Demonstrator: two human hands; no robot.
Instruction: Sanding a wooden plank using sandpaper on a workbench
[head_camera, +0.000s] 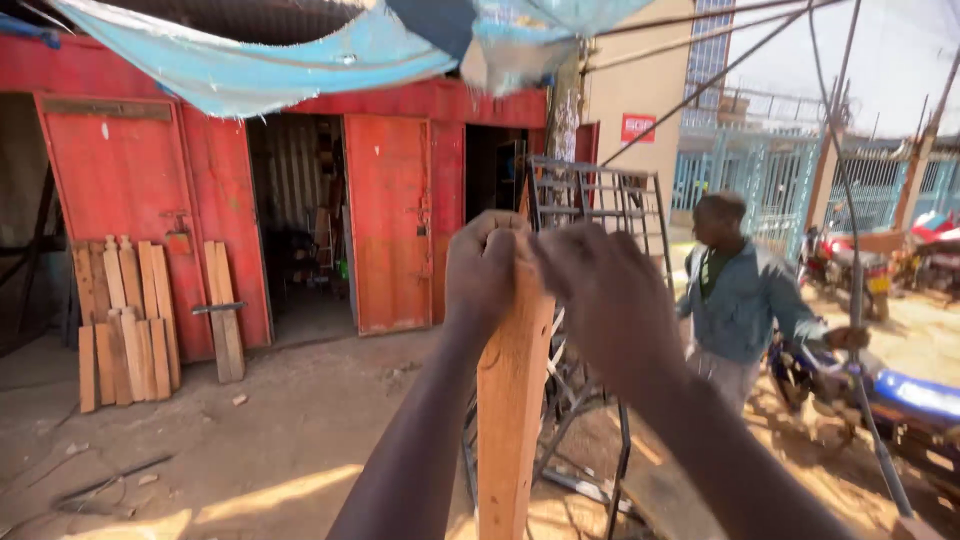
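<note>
My left hand (487, 265) and right hand (600, 300), fingers clenched on top of an upright wooden plank (512, 400) before the metal frame (600, 210), risk it tipping toward the passing person (735, 295) if my grip slackens.

**Wood, painted metal and dust**

The plank (512, 400) is bare, matt, sawn wood, orange-brown. Pale unpainted boards (128, 320) lean on a red wall (225, 200) of painted ribbed metal. The rack (600, 205) is dull grey metal; the tarp (260, 60) looks like thin blue plastic.

Dirt ground (300, 430): wood scraps (240, 399) (small), metal rack (590, 330)
</note>
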